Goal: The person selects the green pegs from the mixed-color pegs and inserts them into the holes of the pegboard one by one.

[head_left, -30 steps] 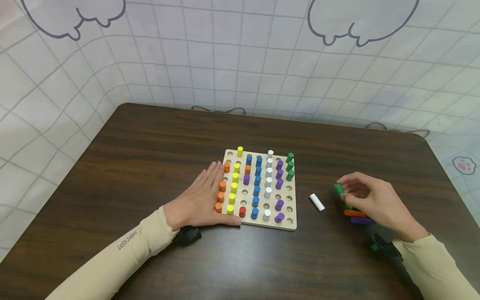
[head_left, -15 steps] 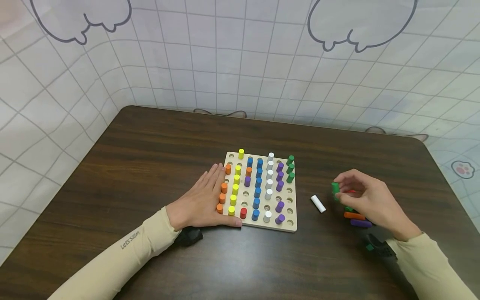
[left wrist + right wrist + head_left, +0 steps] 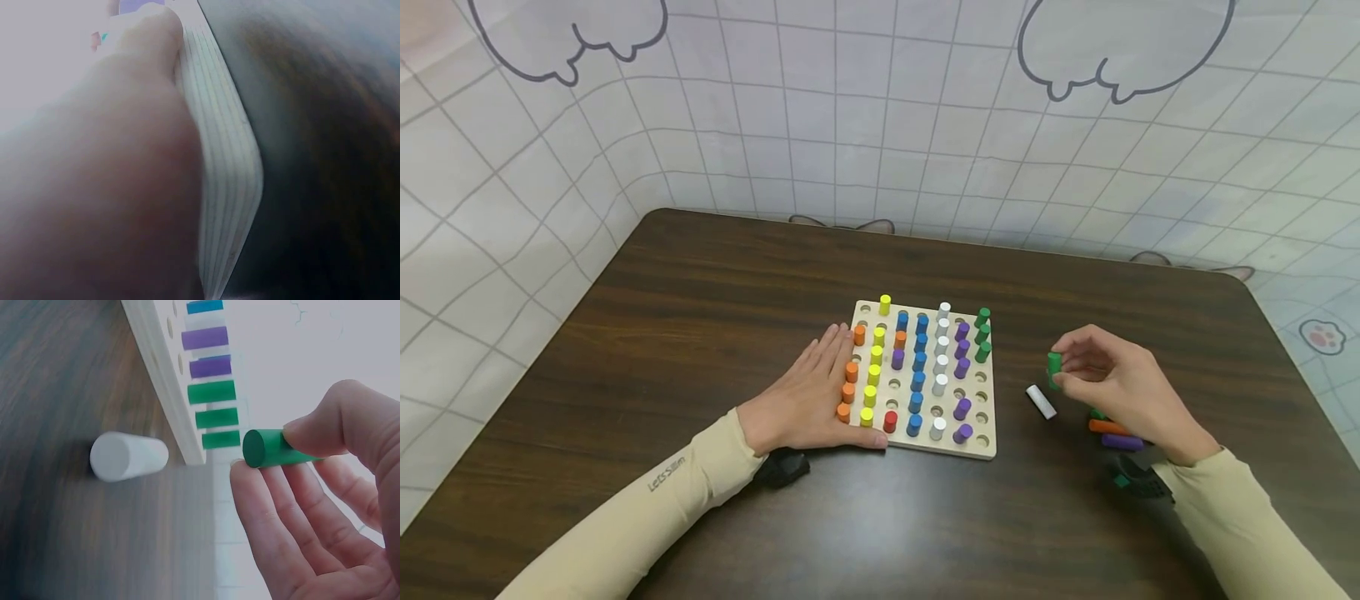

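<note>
A wooden pegboard (image 3: 973, 450) lies mid-table, with columns of orange, yellow, blue, white, purple and green pegs standing in its holes. My left hand (image 3: 808, 404) rests flat along the board's left edge, fingers straight and the thumb along the near left corner; the left wrist view shows the board's side (image 3: 225, 150) next to that hand. Right of the board, my right hand (image 3: 1112, 379) pinches a green peg (image 3: 275, 448) between thumb and fingertips, held upright above the table. Three green pegs (image 3: 212, 392) stand in the rightmost column, at its far end.
A loose white peg (image 3: 1041, 402) lies between the board and my right hand. An orange peg (image 3: 1107, 427), a purple peg (image 3: 1122, 442) and part of a green one lie below that hand. A patterned cloth (image 3: 880, 125) hangs behind the dark table (image 3: 715, 283).
My right hand has lifted the green peg from the loose pegs, turned it upright and moved left toward the board. The left hand stays on the board's edge.
</note>
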Tool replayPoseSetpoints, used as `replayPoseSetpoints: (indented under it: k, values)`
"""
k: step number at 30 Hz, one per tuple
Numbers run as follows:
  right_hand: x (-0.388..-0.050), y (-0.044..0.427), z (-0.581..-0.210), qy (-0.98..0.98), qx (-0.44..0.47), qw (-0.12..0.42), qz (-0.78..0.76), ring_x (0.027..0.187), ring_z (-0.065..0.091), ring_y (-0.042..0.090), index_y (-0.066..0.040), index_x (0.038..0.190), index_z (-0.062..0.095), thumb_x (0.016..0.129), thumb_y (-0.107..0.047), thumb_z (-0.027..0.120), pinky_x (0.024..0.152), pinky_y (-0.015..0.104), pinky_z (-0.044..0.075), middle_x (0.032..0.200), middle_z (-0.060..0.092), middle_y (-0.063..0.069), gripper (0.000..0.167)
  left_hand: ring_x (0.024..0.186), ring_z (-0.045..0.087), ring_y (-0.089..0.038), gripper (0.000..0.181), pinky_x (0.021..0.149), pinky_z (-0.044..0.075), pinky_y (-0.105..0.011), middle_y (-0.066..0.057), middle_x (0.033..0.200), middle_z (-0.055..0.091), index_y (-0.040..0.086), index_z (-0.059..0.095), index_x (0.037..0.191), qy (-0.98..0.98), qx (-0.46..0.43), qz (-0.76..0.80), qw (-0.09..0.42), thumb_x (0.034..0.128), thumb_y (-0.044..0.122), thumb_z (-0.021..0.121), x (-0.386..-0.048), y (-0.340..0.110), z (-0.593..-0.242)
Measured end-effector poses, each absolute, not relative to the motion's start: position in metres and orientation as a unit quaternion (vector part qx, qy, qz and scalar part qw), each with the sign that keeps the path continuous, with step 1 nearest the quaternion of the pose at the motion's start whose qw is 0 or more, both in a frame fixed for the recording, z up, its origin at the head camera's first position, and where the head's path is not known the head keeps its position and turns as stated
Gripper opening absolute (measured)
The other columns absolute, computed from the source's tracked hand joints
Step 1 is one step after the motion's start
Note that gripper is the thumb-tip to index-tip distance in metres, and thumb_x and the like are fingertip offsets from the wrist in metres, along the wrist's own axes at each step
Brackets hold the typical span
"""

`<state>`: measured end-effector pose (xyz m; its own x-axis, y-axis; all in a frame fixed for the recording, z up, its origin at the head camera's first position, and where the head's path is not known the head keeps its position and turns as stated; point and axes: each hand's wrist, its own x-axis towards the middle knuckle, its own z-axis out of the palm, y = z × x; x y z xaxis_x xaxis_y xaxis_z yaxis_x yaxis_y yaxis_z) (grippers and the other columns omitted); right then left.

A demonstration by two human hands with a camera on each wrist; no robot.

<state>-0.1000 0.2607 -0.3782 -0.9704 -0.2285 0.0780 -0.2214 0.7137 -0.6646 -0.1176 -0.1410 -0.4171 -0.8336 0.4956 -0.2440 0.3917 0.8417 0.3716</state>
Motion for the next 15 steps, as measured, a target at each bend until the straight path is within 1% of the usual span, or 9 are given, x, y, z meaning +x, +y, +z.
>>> replayPoseSetpoints:
  k: [6, 15]
  values:
    - [-0.105, 0.250, -0.380, 0.909, -0.128, -0.012, -0.397, 0.092, 0.068, -0.006, -0.017, 0.116, 0.065, 0.091, -0.013, 0.079, 0.080, 0.011, 0.057, 0.105, 0.071, -0.004, 0.029, 0.166, -0.001, -0.032, 0.136, 0.135, 0.011, -0.052, -0.011, 0.177, -0.005, 0.006, -0.001, 0.166, 0.944, 0.238, 0.155, 0.165, 0.0762, 0.083, 0.065, -0.118, -0.141, -0.418]
    - [-0.108, 0.241, -0.382, 0.894, -0.142, -0.013, -0.426, 0.092, 0.070, -0.005, -0.014, 0.117, 0.064, 0.092, -0.011, 0.078, 0.079, 0.013, 0.058, 0.103, 0.071, -0.010, 0.028, 0.166, -0.001, -0.031, 0.136, 0.135, 0.010, -0.051, -0.012, 0.177, -0.006, 0.005, -0.002, 0.166, 0.944, 0.241, 0.154, 0.164, 0.0769, 0.083, 0.065, -0.117, -0.143, -0.417]
